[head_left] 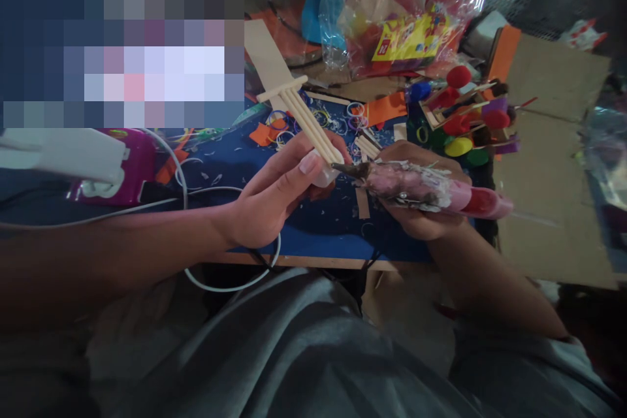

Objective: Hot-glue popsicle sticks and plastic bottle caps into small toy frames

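Between the thumb and fingers of my left hand point(274, 192) is a small stick assembly point(308, 121): several pale wooden sticks side by side, with one crosswise at the far end. Its near end meets a round whitish piece point(324, 175) under my thumb. My right hand point(421, 222) is wrapped around a pink hot glue gun point(411, 186), its body crusted with whitish residue. The dark nozzle points left and reaches the near end of the sticks; whether it touches them I cannot tell.
Rubber bands and orange scraps point(386, 108) litter the blue tabletop point(313, 235). Colourful pompoms point(458, 78) stand at the right beside a cardboard sheet point(548, 163). Clear plastic packaging point(411, 32) lies at the back. A magenta power box point(122, 163) with a white cable point(183, 189) sits left.
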Demonstrator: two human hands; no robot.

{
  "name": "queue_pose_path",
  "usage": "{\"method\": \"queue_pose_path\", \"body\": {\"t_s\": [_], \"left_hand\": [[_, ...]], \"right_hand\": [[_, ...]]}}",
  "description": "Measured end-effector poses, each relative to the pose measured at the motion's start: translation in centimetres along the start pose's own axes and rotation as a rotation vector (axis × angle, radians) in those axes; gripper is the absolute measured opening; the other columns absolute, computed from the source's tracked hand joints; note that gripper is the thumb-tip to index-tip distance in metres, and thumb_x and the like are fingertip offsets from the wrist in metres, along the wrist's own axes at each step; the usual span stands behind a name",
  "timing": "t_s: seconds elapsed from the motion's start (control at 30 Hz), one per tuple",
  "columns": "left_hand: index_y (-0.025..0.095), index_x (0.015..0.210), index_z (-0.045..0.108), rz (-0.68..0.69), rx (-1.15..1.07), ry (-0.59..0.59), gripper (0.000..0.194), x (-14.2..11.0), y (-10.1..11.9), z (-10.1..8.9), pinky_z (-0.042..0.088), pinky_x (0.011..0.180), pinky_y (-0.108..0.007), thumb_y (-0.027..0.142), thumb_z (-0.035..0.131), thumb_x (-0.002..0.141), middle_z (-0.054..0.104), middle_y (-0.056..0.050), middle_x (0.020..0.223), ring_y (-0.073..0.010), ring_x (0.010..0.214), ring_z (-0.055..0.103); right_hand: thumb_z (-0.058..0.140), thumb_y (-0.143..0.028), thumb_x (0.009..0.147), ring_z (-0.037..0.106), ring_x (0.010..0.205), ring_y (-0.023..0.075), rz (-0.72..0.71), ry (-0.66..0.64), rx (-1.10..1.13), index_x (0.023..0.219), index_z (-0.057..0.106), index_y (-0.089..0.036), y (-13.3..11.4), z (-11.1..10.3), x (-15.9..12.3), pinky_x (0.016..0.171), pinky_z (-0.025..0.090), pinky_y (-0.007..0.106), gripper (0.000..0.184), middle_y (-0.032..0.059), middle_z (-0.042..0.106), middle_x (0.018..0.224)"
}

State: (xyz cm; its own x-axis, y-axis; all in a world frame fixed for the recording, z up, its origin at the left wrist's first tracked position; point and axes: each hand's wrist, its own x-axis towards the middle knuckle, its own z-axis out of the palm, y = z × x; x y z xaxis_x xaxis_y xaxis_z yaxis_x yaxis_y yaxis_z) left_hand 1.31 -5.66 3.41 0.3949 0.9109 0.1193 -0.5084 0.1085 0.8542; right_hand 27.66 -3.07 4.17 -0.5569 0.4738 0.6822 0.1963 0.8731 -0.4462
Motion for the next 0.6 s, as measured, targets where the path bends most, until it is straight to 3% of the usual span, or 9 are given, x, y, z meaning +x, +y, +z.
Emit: {"method": "queue_pose_path", "body": {"t_s": [0.13,0.3,0.43,0.6], "left_hand": [[0.023,0.110,0.082,0.008,-0.011,0.004,0.047,0.1,0.1,0.0,0.051,0.064,-0.033,0.069,0.091,0.101,0.063,-0.006,0.093,-0.0186,0.076,0.057],[0.022,0.108,0.079,-0.002,-0.023,-0.011,0.047,0.4,0.2,-0.1,0.051,0.064,-0.031,0.067,0.091,0.100,0.061,-0.004,0.090,-0.0168,0.074,0.056],[0.024,0.106,0.078,0.027,-0.048,0.010,0.041,0.3,0.3,0.0,0.052,0.066,-0.029,0.063,0.090,0.103,0.061,-0.003,0.092,-0.0153,0.075,0.054],[0.026,0.106,0.082,0.067,-0.121,0.008,0.045,0.7,-1.3,-0.1,0.051,0.062,-0.028,0.069,0.092,0.098,0.062,-0.004,0.093,-0.0147,0.072,0.052]], "right_hand": [[0.087,-0.030,0.094,0.081,0.078,0.0288,-0.016,0.012,0.009,0.097,0.080,-0.030,0.2,-0.2,-0.2,0.065,0.071,0.045,0.008,0.0046,0.080,0.082],[0.084,-0.024,0.090,0.080,0.074,0.0267,-0.048,0.005,-0.014,0.096,0.079,-0.029,0.6,-0.3,-0.2,0.064,0.070,0.041,0.009,0.0034,0.077,0.077],[0.081,-0.028,0.095,0.081,0.073,0.0258,-0.020,0.025,-0.088,0.100,0.082,-0.031,0.5,-0.2,-0.4,0.062,0.069,0.040,0.006,0.0029,0.078,0.077],[0.083,-0.020,0.089,0.082,0.074,0.0248,-0.004,0.036,-0.093,0.093,0.078,-0.027,0.2,0.2,-0.6,0.065,0.070,0.038,0.010,0.0013,0.076,0.074]]}}
